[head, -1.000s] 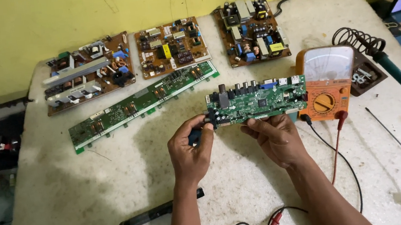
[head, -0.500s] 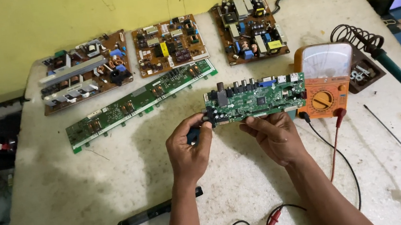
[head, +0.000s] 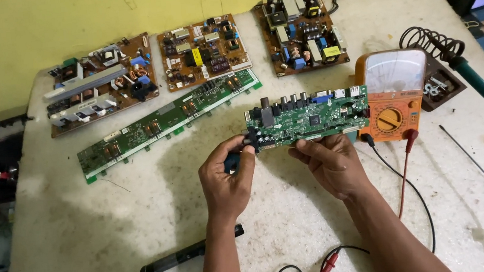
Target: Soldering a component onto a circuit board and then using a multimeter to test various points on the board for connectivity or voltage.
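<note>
your left hand [head: 226,176] pinches the left end of the green circuit board [head: 307,118], and your right hand [head: 332,162] grips its lower edge, board held just above the table [head: 84,230]. orange multimeter [head: 393,99] touches it at 3 o'clock; long green strip board [head: 168,121] at 10; brown boards [head: 204,51] at 12.

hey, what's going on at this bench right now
A person holds a green circuit board up over a white table, left hand gripping its left end, right hand under its lower edge. Behind it sits an orange multimeter. Three brown boards and a long green strip board lie further back; a soldering iron rests at right.
</note>
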